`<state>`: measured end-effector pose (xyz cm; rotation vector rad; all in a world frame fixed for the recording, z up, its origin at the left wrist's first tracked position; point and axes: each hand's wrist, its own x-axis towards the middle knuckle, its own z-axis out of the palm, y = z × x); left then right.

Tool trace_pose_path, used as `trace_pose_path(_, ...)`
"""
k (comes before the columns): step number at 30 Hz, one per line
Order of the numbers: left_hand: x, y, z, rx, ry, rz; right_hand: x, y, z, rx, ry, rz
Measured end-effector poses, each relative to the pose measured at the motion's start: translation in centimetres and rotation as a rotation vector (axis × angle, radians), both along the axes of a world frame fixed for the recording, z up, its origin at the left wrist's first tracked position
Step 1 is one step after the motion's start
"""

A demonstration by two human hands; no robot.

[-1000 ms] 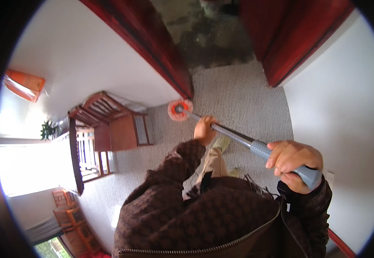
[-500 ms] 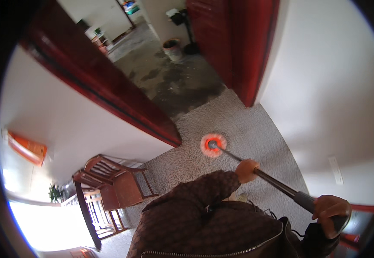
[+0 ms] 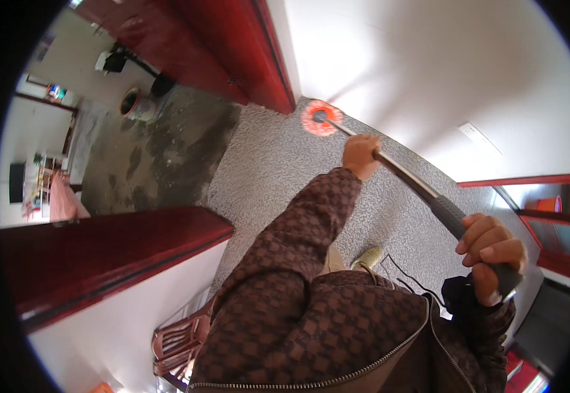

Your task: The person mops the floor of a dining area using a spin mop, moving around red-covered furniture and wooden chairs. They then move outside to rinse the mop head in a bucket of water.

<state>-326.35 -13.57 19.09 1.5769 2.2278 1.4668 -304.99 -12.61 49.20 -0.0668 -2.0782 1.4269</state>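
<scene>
A round mop with a fluffy pink-orange head (image 3: 329, 126) rests on the speckled floor, against the foot of the white wall and beside the red door frame. Its long metal handle (image 3: 408, 177) slants back toward me. My left hand (image 3: 362, 156) is closed around the handle's lower part, not far above the mop head. My right hand (image 3: 494, 252) wraps the dark grip (image 3: 450, 217) at the upper end. Both arms wear brown checked sleeves.
The red door frame (image 3: 121, 259) stands at the left, with darker, stained concrete floor (image 3: 160, 154) beyond the doorway. A bucket (image 3: 139, 107) stands there. A wooden chair (image 3: 178, 340) is at lower left. Low on the right wall are a socket strip (image 3: 478, 137) and a red-framed cabinet (image 3: 553, 216).
The view has turned to the right. The mop head has moved from the mid-floor by the doorway to the wall's foot. Both hands still grip the handle, and my left arm reaches farther forward.
</scene>
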Motion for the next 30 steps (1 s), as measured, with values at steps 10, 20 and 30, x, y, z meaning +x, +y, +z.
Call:
trace_pose_path(10, 1.2, 3.0, -2.3, -0.566, 0.110, -0.625, 8.6, -1.1, -4.1, -0.093, -0.123, -0.380)
trace_pose_path(20, 21.0, 7.7, 1.2, -0.422, 0.067, -1.035, 18.8, -7.5, 3.7, -0.009, -0.266, -0.865)
trace_pose_path(30, 28.7, 10.2, 1.4, -0.321, -0.012, -1.082, 15.7, -9.5, 4.0, 0.182, -0.530, -0.928)
